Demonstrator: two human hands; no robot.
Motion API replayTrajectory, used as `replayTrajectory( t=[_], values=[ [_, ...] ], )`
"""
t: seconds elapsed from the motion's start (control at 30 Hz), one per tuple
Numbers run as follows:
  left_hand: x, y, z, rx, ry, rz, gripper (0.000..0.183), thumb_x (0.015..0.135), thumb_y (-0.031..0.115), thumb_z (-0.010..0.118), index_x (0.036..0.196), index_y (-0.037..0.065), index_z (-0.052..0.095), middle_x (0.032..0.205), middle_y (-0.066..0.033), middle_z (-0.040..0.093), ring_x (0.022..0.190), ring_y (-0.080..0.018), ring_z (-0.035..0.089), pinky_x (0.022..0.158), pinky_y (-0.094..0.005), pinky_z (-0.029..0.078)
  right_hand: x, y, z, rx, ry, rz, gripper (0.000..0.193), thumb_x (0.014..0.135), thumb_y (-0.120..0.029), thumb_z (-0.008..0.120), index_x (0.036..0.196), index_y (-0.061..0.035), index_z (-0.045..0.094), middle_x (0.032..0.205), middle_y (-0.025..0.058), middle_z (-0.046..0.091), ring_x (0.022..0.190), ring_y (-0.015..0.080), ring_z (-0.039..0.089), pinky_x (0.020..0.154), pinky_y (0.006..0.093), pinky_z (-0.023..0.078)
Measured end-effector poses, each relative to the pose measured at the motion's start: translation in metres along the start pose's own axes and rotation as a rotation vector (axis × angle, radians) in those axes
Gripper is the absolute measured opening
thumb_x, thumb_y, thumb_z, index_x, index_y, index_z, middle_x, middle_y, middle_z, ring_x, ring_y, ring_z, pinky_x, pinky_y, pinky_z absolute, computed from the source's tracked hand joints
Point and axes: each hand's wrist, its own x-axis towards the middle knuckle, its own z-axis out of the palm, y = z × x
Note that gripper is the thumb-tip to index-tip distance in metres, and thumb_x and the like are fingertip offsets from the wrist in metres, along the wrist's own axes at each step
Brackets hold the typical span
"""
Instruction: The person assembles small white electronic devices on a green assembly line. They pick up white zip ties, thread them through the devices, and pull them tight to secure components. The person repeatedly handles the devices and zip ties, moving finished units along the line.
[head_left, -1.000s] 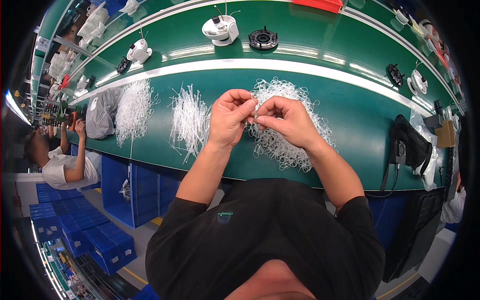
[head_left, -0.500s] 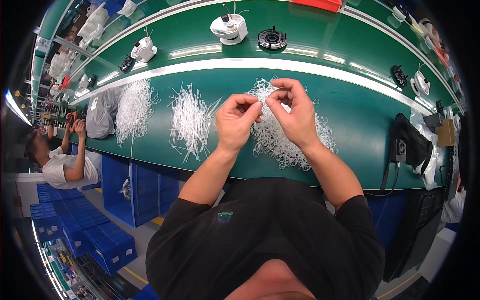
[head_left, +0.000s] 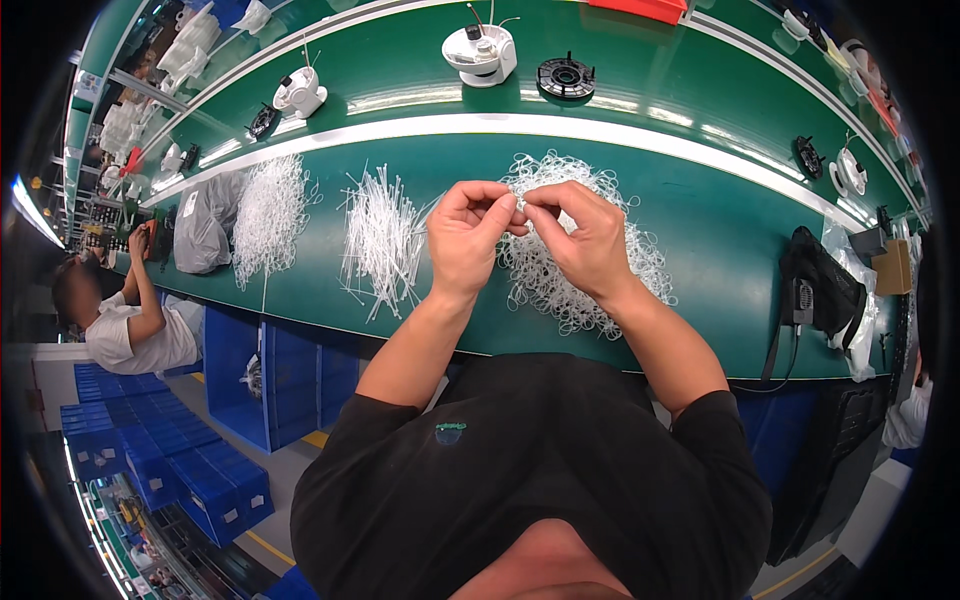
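My left hand (head_left: 463,235) and my right hand (head_left: 583,235) meet fingertip to fingertip above the green table. Both are closed in a pinch on what looks like a thin white cable tie (head_left: 520,201), mostly hidden by the fingers and hard to separate from the white behind it. Under and behind my right hand spreads a heap of white cable ties closed into loops (head_left: 640,265). To the left of my left hand lies a pile of straight white cable ties (head_left: 383,240). Farther left is another heap of looped ties (head_left: 270,220).
Beyond a white rail (head_left: 400,130), a green belt carries white appliance bodies (head_left: 480,55) and black ring-shaped parts (head_left: 566,77). A grey plastic bag (head_left: 205,225) lies left, a black bag (head_left: 815,280) right. Blue bins (head_left: 235,385) stand below left; a co-worker (head_left: 150,325) sits there.
My right hand's raised fingers have curled down and closed toward the left fingertips. The white bodies and black parts on the belt have shifted right. The co-worker's arms have moved.
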Motion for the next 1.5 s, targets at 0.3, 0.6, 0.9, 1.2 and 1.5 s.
replayTrajectory(
  t=[0.3, 0.6, 0.9, 1.2, 1.5],
  values=[
    [-0.007, -0.003, 0.001, 0.203, -0.049, 0.011, 0.007, 0.09, 0.0, 0.065, 0.097, -0.002, 0.066, 0.087, -0.0043, 0.064, 0.068, -0.01, 0.065, 0.062, -0.023, 0.056, 0.0, 0.005, 0.003, 0.012, 0.006, 0.017, 0.008, 0.083, -0.001, 0.07, 0.091, -0.0013, 0.067, 0.082, 0.0107, 0.069, 0.072, 0.0223, 0.068, 0.064, 0.032, 0.054],
    [0.007, 0.004, -0.026, 0.662, -0.144, -0.005, 0.013, 0.089, 0.01, 0.07, 0.093, -0.001, 0.068, 0.084, -0.0028, 0.066, 0.07, -0.0083, 0.061, 0.063, -0.0243, 0.05, -0.005, 0.016, -0.005, -0.075, -0.097, 0.138, 0.01, 0.084, -0.005, 0.071, 0.091, -0.0007, 0.065, 0.08, 0.0103, 0.069, 0.072, 0.0226, 0.068, 0.068, 0.0321, 0.054],
    [0.078, 0.007, -0.149, 1.499, 0.197, -0.135, 0.015, 0.082, 0.019, 0.072, 0.084, 0.005, 0.069, 0.087, -0.0163, 0.071, 0.083, -0.0355, 0.068, 0.074, -0.0452, 0.053, -0.008, 0.027, -0.044, -0.161, -0.093, 0.219, 0.012, 0.084, -0.006, 0.071, 0.092, 0.0003, 0.066, 0.086, 0.0098, 0.068, 0.076, 0.0207, 0.064, 0.071, 0.0314, 0.052],
    [0.084, -0.005, -0.147, 1.609, 0.138, -0.271, 0.013, 0.082, 0.019, 0.071, 0.084, 0.007, 0.07, 0.089, -0.0166, 0.072, 0.087, -0.0374, 0.068, 0.079, -0.0463, 0.053, -0.013, 0.032, -0.045, -0.16, -0.103, 0.212, 0.012, 0.084, -0.007, 0.071, 0.092, 0.0004, 0.066, 0.086, 0.0101, 0.068, 0.077, 0.0216, 0.065, 0.073, 0.0321, 0.052],
    [0.072, 0.028, -0.096, 1.035, 0.227, 0.04, 0.015, 0.092, 0.015, 0.065, 0.093, 0.0, 0.063, 0.084, -0.0117, 0.07, 0.073, -0.0199, 0.067, 0.066, -0.0336, 0.053, 0.0, 0.018, -0.028, -0.127, -0.104, 0.095, 0.016, 0.084, -0.009, 0.072, 0.096, -0.0018, 0.065, 0.089, 0.0116, 0.069, 0.08, 0.0241, 0.067, 0.073, 0.0346, 0.053]
  ],
)
